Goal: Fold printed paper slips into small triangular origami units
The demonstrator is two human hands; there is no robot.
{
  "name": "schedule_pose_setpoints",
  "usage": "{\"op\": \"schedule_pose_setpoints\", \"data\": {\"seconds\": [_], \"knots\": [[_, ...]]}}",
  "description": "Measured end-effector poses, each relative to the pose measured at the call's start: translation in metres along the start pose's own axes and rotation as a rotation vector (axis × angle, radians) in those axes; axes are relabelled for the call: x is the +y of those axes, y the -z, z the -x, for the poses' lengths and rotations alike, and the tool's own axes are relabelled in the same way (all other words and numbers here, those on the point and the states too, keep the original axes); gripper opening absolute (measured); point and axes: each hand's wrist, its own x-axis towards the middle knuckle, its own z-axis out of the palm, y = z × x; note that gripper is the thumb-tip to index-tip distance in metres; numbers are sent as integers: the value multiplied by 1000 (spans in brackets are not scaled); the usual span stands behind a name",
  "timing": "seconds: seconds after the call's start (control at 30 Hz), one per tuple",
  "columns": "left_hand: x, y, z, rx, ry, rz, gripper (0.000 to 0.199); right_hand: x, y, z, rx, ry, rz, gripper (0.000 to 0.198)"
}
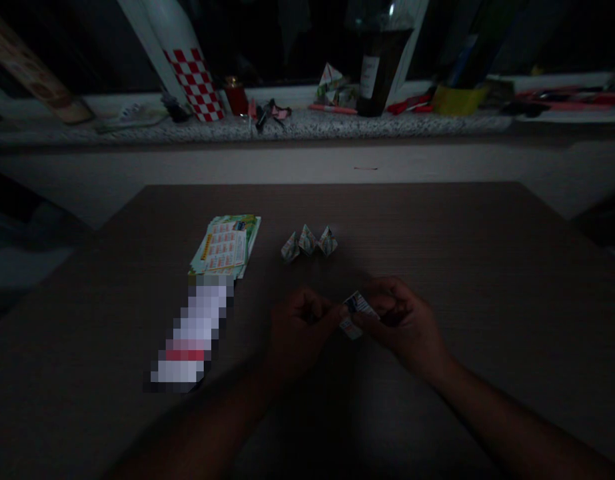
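Note:
Between my two hands is a small folded piece of printed paper (356, 325), just above the table. My left hand (302, 330) pinches its left edge with thumb and fingertips. From the other side my right hand (407, 327) grips it, the thumb lying across the paper's face. Beyond my hands, three small pointed folded paper pieces (308, 241) stand close together in a row. A stack of printed paper slips (224, 247) in green, white and orange lies to the left of them. The dim light hides the finer folds.
A pixelated phone-like object (194, 333) lies below the stack on the brown table (462, 227). Along the granite window sill (297, 127) stand a red-and-white checkered bottle (194, 80), a dark labelled bottle (377, 73), a yellow container (458, 100) and a larger folded paper piece (332, 87).

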Motion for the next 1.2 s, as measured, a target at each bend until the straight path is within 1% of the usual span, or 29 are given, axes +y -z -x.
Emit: {"op": "schedule_pose_setpoints", "data": {"seconds": [0.07,0.17,0.23,0.37,0.53,0.67,0.77,0.83,0.93,1.0,1.1,1.13,1.2], "knots": [[-1,-1,0,-31,14,8,34,1,0,-1,20,25,4,29],[-3,-1,0,-112,65,68,34,-1,0,-2,71,62,45,35],[-3,-2,0,-137,94,79,35,-4,-1,-2,90,77,84,40],[0,-3,-2,-136,117,67,34,-6,-2,-1,69,74,153,45],[6,1,-4,-174,101,91,41,-5,0,-1,40,85,178,45],[7,7,-8,-248,169,155,33,-6,2,-1,53,88,197,45],[7,10,-11,-303,168,169,35,-7,4,-1,48,84,220,47],[7,11,-12,-300,161,173,38,-8,4,-1,48,89,237,47],[4,11,-13,-299,199,205,33,-9,4,-2,61,96,257,46],[2,11,-14,-301,223,226,33,-8,3,-3,59,82,235,47],[0,12,-14,-279,215,228,39,-5,2,-3,57,51,170,49],[-1,12,-14,-268,213,227,40,-4,2,-3,53,42,152,47],[-2,13,-15,-250,218,234,40,-3,3,-3,9,15,96,37]]}}
